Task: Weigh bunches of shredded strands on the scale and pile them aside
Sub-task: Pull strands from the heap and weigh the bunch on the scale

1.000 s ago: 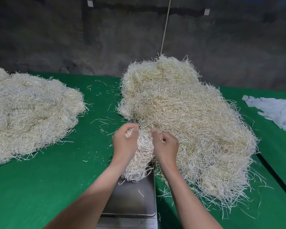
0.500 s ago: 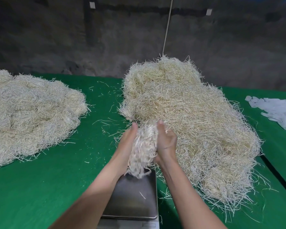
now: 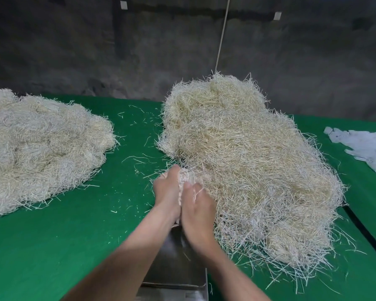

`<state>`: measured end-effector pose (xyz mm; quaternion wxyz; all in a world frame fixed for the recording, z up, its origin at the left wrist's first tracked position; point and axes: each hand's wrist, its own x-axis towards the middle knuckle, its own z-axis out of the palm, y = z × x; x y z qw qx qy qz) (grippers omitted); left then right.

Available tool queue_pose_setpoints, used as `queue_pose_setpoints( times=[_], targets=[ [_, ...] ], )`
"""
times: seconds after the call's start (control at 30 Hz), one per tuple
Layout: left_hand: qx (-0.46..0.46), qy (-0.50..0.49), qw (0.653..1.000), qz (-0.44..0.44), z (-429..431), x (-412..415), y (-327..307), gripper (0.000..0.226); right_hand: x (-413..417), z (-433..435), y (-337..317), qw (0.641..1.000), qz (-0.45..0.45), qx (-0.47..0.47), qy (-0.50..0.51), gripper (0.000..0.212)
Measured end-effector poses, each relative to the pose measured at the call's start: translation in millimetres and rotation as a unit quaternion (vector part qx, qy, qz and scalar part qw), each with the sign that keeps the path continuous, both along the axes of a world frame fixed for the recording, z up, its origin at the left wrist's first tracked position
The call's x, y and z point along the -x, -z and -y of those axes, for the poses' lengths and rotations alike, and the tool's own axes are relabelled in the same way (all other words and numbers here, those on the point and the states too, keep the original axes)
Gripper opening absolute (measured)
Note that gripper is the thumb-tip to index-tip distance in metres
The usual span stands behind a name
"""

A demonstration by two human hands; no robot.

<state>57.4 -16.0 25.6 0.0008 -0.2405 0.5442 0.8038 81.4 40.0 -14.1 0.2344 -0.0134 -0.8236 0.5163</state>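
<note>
Clasping bunch [image 3: 183, 181] — left hand [image 3: 167, 192], right hand [image 3: 197, 211], fingers curled | pile [image 3: 248, 170] edge | above scale [image 3: 176, 263]

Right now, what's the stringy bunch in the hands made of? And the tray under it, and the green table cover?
The bunch: thin pale cream strips, matte, so probably shredded paper, maybe dried fibre. The tray: grey, shiny, reflective, likely stainless steel. The cover: dull green, slightly fuzzy, looks like felt or cloth.
</note>
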Motion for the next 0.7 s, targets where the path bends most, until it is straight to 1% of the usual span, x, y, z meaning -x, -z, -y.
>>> queue_pose_setpoints(
  times=[0.03, 0.07, 0.13, 0.17, 0.2, 0.3, 0.37, 0.43, 0.47, 0.5, 0.53, 0.57, 0.63, 0.7],
  targets=[
    [0.001, -0.009, 1.000, 0.010, 0.5, 0.6, 0.1, 0.026, -2.0, 0.6, 1.5, 1.000, 0.004, 0.010, -0.004, 0.042],
    [0.003, -0.004, 1.000, 0.022, -1.9, -5.0, 1.0, 0.028, 2.5, -5.5, 0.4, 0.999, 0.027, 0.021, -0.005, 0.044],
    [0.001, 0.044, 0.999, 0.022, -12.8, -18.8, 9.2, 0.035, 18.5, -26.7, -8.9, 0.997, 0.055, 0.053, -0.007, 0.045],
    [0.003, 0.058, 0.998, 0.021, -15.2, -21.8, 10.1, 0.034, 20.5, -30.9, -10.9, 0.997, 0.045, 0.060, -0.004, 0.043],
    [0.013, 0.058, 0.998, 0.021, -14.4, -19.7, 7.8, 0.033, 17.8, -28.2, -11.5, 0.998, 0.038, 0.051, 0.001, 0.040],
    [0.033, -0.002, 0.999, -0.002, 1.1, 1.4, 8.8, 0.042, -2.6, 4.5, -3.4, 1.000, 0.026, -0.014, -0.008, 0.037],
    [0.043, 0.016, 0.999, 0.016, 3.3, 1.2, 16.4, 0.046, 2.8, -1.0, -1.2, 0.997, 0.053, -0.039, -0.037, 0.035],
    [0.061, 0.043, 0.997, 0.036, 1.2, -4.1, 24.4, 0.058, 13.9, -24.2, -5.1, 0.994, 0.091, -0.024, -0.053, 0.028],
    [0.087, 0.039, 0.995, 0.022, 2.7, -3.8, 27.3, 0.058, 14.2, -35.5, -6.2, 0.992, 0.104, -0.012, -0.067, 0.027],
    [0.125, 0.024, 0.992, -0.022, 7.0, -0.3, 29.2, 0.047, 11.3, -45.0, -5.7, 0.990, 0.108, -0.004, -0.090, 0.026],
    [0.159, 0.012, 0.985, -0.060, 12.7, 3.4, 26.6, 0.030, 7.2, -53.9, -6.1, 0.986, 0.116, 0.008, -0.115, 0.025],
    [0.178, -0.003, 0.981, -0.077, 18.4, 7.6, 23.2, 0.020, 2.7, -61.7, -7.1, 0.983, 0.128, 0.029, -0.131, 0.025],
    [0.190, -0.030, 0.978, -0.087, 28.8, 15.0, 22.5, 0.023, -2.7, -77.2, -9.5, 0.982, 0.132, 0.074, -0.117, 0.028],
    [0.198, -0.029, 0.975, -0.095, 27.3, 15.9, 23.7, 0.026, -0.6, -87.3, -11.9, 0.994, 0.084, 0.053, -0.053, 0.030]
  ],
)
